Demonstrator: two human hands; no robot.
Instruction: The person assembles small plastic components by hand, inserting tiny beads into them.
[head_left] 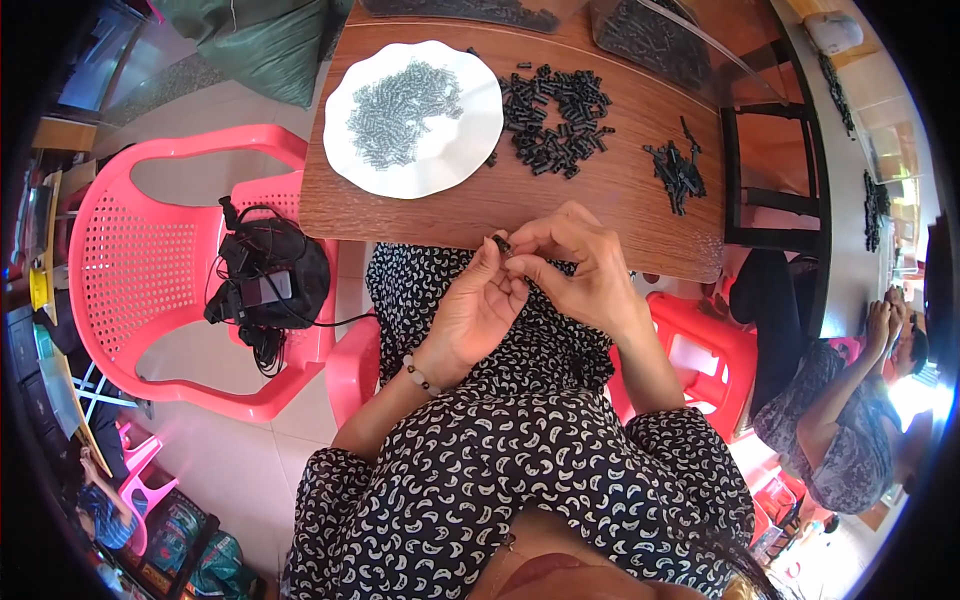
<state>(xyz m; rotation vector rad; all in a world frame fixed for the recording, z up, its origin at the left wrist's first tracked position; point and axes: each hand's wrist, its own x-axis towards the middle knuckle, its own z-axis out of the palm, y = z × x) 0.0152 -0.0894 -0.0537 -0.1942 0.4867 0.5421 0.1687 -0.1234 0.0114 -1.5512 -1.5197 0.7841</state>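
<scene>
The brown table (640, 100) at twelve o'clock bears a white plate (455, 145) of springs (400, 105) at eleven, black parts (575, 135) at one; just twelve-ward of centre, the left hand (472, 315) pinches a small black piece (503, 243); the right hand (580, 270), fingertips bunched beside it, holds I cannot tell what.

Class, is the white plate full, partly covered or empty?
Partly covered: small silvery pieces lie on the plate; bare white surrounds them.

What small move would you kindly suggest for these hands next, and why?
Perhaps bring the left hand and right hand slightly forward over the table: the small black part at their fingertips appears right by its near edge, so it might drop onto the patterned dress.
</scene>
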